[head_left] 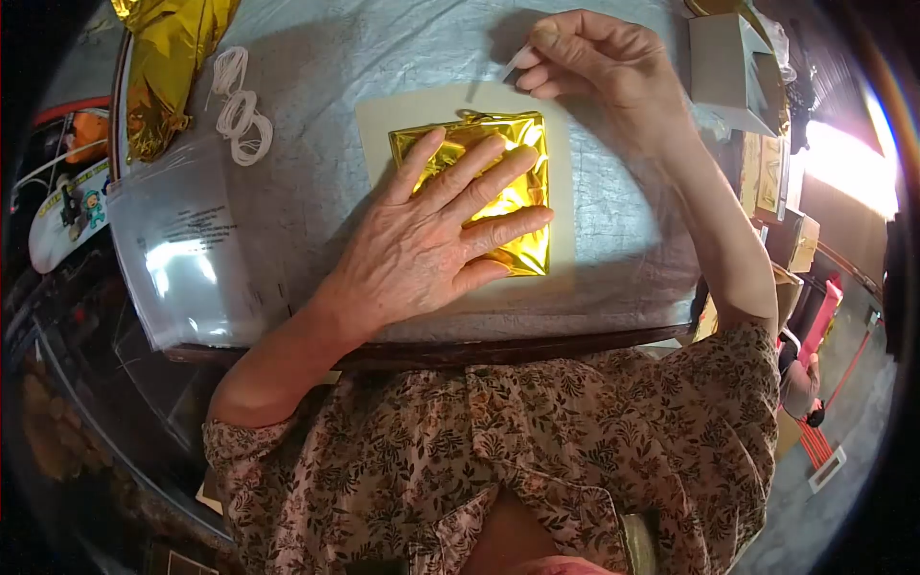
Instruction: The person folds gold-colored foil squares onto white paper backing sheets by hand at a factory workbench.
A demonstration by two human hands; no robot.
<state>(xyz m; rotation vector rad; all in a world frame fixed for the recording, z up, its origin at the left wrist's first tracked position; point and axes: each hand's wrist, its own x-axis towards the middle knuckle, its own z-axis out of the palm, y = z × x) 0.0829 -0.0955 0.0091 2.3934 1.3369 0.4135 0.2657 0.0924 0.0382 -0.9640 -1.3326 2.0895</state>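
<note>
A folded gold foil packet (527, 251) lies on a beige sheet (376, 125) at the middle of the table. My left hand (436, 230) rests flat on the packet with its fingers spread, hiding much of the foil. Beyond the packet's far right corner, my right hand (604, 62) is raised a little above the table. Its thumb and fingers pinch a thin whitish strip (516, 63), whose exact kind I cannot make out. A small dark loop (468, 114) shows at the packet's far edge.
Bundles of white cord (244, 125) lie at the far left, near crumpled gold foil (163, 77). Transparent plastic bags (192, 259) overhang the left edge of the table (632, 278). A white box (728, 72) stands at the far right. Another person (797, 379) is partly visible at right.
</note>
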